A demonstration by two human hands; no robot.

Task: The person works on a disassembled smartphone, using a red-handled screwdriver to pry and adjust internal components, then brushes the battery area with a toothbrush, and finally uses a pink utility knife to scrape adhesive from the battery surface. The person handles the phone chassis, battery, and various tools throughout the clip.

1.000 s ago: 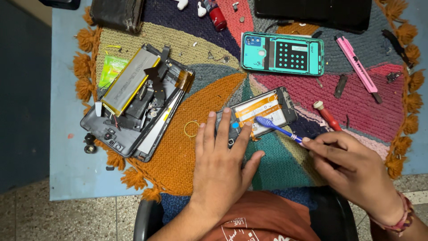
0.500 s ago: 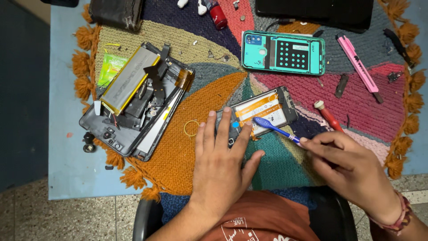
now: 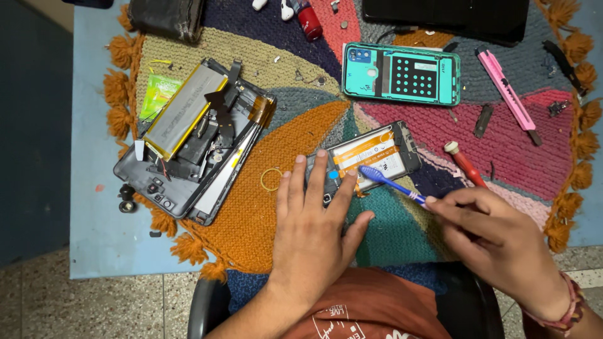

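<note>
Right hand [image 3: 496,242]: fingers pinched together on the handle of a blue plastic pry tool [image 3: 389,183]; its flat tip lies on the orange-labelled battery of an opened smartphone [image 3: 370,158]. Left hand [image 3: 314,226]: fingers spread flat, gripping nothing, fingertips pressing the phone's lower left end.

The opened smartphone lies tilted near the middle of a multicoloured woven mat [image 3: 264,220] with orange tassels, spread on a blue desk [image 3: 94,238].

Just left of the left hand's fingers, a small yellow rubber band [image 3: 272,179] lies on the mat. Just right of the phone, a red-handled screwdriver [image 3: 465,164]. Above it, a teal phone back cover [image 3: 401,73], inner side up. Right of that, a pink utility knife [image 3: 507,94], diagonal.

Well to the left, a dismantled dark tablet [image 3: 191,141] with a silver battery [image 3: 185,110] lifted at an angle.

Top edge: a red cylinder [image 3: 309,20], a dark pouch [image 3: 166,19].
</note>
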